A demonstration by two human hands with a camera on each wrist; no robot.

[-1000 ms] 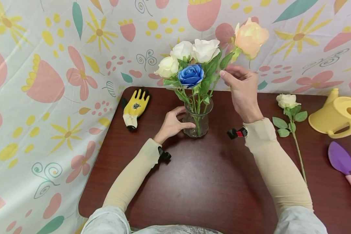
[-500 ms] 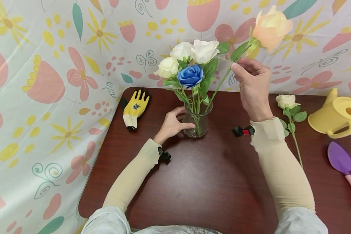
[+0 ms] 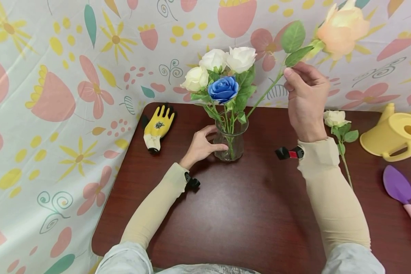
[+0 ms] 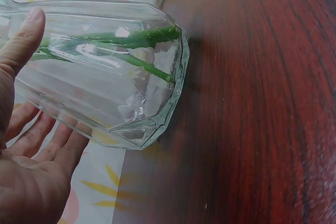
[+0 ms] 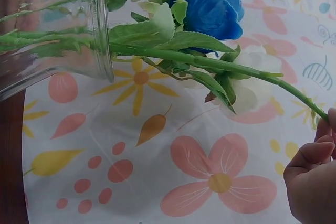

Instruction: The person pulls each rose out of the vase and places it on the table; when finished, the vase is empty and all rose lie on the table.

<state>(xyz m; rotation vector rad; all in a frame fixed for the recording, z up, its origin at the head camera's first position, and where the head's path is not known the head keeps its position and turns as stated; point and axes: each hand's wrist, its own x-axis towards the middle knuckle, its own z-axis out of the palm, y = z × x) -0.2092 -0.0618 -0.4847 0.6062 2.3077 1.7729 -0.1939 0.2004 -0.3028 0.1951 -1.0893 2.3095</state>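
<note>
We see two hands, well apart. The left hand (image 3: 201, 147) clasps one glass vase (image 3: 239, 146), its fingers partly behind the glass. The right hand (image 3: 308, 99) pinches the stem of one peach rose (image 3: 344, 31), which slants out of the vase, beside one blue rose (image 3: 223, 89) and three white roses (image 3: 214, 60) standing in it. A fourth white rose (image 3: 336, 118) lies on the table (image 3: 233, 220), its lower stem hidden by the right sleeve (image 3: 337, 201). One trowel (image 3: 398, 185) is cut off at the right edge.
</note>
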